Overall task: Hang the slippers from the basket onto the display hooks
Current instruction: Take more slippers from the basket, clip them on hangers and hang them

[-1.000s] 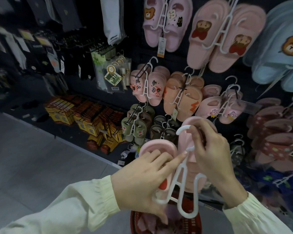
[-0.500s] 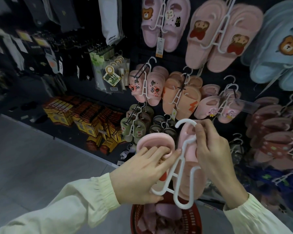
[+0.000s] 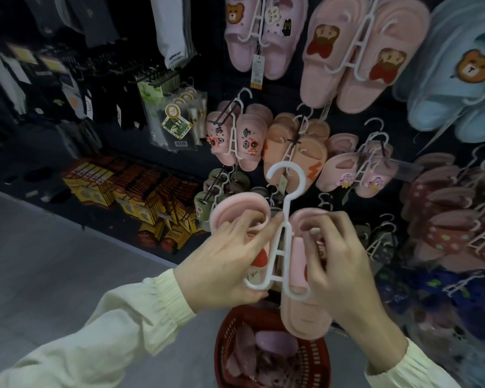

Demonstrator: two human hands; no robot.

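Pink slippers sit on a white hanger above the basket, our left hand and right hand each gripping one (fingers curled inside); loosen either, and we judge a slipper could slide off before hooking.

Plain pink slippers on a white hanger, with a red basket below it.
Up and right of the hanger are light blue slippers with brown bear faces; above it, a pale pink pair with brown-and-red bears; left, yellow-and-black boxes.
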